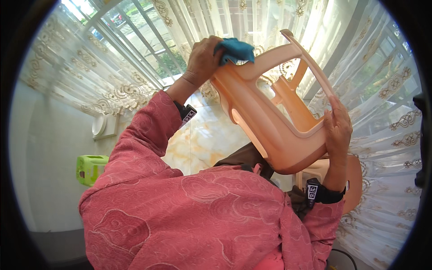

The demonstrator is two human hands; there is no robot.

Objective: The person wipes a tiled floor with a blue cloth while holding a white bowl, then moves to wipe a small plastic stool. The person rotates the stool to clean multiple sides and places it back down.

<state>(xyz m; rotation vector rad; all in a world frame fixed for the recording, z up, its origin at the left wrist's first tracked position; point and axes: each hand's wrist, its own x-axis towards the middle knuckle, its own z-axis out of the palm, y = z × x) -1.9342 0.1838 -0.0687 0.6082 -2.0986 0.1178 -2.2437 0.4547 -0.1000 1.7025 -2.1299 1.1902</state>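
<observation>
An orange plastic stool (266,121) is held up tilted in front of my body, its legs pointing up and away. My left hand (206,57) grips a blue cloth (236,50) and presses it against the end of one stool leg. On the other side, my right hand (338,126) holds the stool by its edge, the thumb on the near face and the fingers partly hidden.
A second peach-coloured stool (354,182) stands at the right, partly behind my right forearm. At the left is a small green plastic stool (89,170). Sheer embroidered curtains (381,101) hang before the windows, above a marble-patterned tile floor (202,135).
</observation>
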